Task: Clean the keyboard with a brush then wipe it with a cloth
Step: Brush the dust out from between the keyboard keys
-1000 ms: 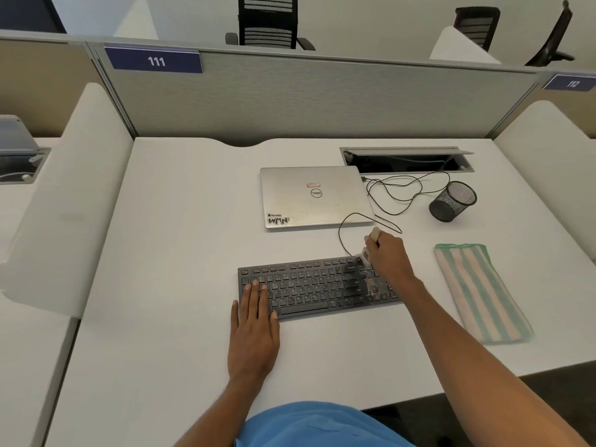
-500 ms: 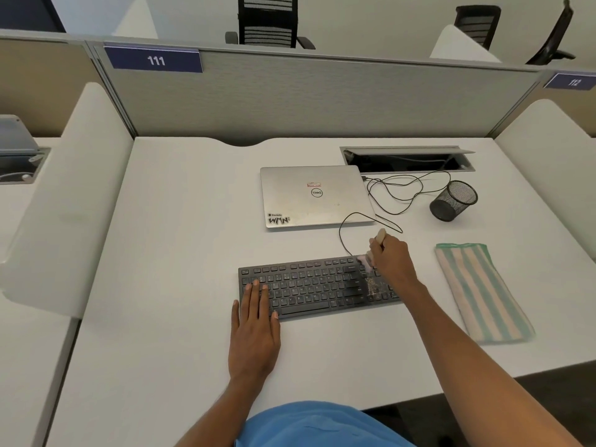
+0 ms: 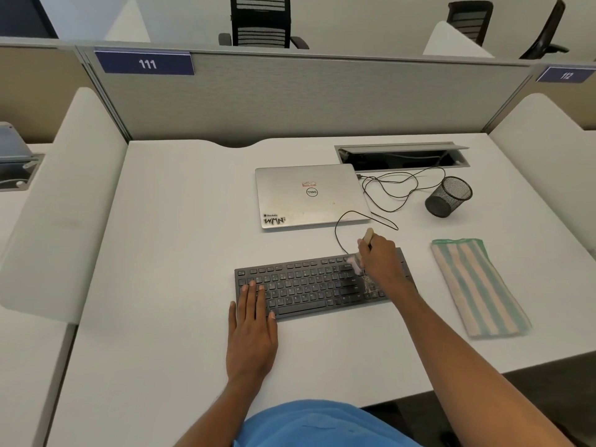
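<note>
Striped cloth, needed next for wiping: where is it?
In the head view, the folded green-and-beige striped cloth lies on the white desk, right of the dark grey keyboard.

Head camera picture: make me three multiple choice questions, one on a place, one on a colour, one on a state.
1. Where does the striped cloth lie? A. on the floor B. on the desk, right of the keyboard C. in the mesh cup
2. What colour is the laptop lid? A. silver B. red C. black
3. What is the right hand doing? A. resting flat B. lifting the cloth C. gripping the brush
Answers: B, it lies beyond the keyboard's right end; A, the closed lid is silver; C, it curls round the brush handle above the keys.
</note>
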The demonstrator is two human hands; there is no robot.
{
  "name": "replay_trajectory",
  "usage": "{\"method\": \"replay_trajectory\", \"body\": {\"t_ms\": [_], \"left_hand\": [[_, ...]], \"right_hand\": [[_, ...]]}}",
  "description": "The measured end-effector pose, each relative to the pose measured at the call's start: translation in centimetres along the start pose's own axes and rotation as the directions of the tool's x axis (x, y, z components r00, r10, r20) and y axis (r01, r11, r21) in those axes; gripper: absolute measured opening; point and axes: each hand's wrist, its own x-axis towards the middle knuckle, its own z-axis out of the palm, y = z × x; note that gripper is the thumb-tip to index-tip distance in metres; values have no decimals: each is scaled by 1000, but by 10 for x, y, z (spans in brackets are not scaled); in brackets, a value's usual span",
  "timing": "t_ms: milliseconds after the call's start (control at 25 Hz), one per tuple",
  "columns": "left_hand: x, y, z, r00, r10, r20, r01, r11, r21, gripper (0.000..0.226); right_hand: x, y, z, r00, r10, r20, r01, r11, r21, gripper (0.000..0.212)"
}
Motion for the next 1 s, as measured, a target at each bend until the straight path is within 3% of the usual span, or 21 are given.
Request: {"method": "replay_trajectory", "body": {"t_ms": [120, 320, 520, 680, 880, 1000], "left_hand": [[0, 0, 0, 1000, 0, -1, 0, 1000, 0, 63], [0, 0, 0, 1000, -1, -3, 1, 1000, -12, 62], [0, 0, 1, 1000, -2, 0, 2, 1000, -2, 62], [-1, 0, 1, 1000, 0, 1, 0, 1000, -5, 62], [-1, 0, 0, 1000, 1, -4, -1, 1000, -12, 62], [-1, 0, 0, 1000, 0, -3, 0, 1000, -11, 62]], "right_hand": [[2, -4, -10, 1000, 0, -10, 0, 997, -82, 33], [1, -4, -3, 1000, -10, 0, 10, 999, 47, 35], [-7, 0, -9, 1000, -13, 26, 14, 1000, -25, 35], [-14, -4, -10, 999, -48, -1, 48, 996, 70, 36], [-16, -7, -15, 999, -18, 34, 18, 1000, -22, 33], [-19, -7, -21, 998, -42, 50, 41, 999, 16, 28]]}}
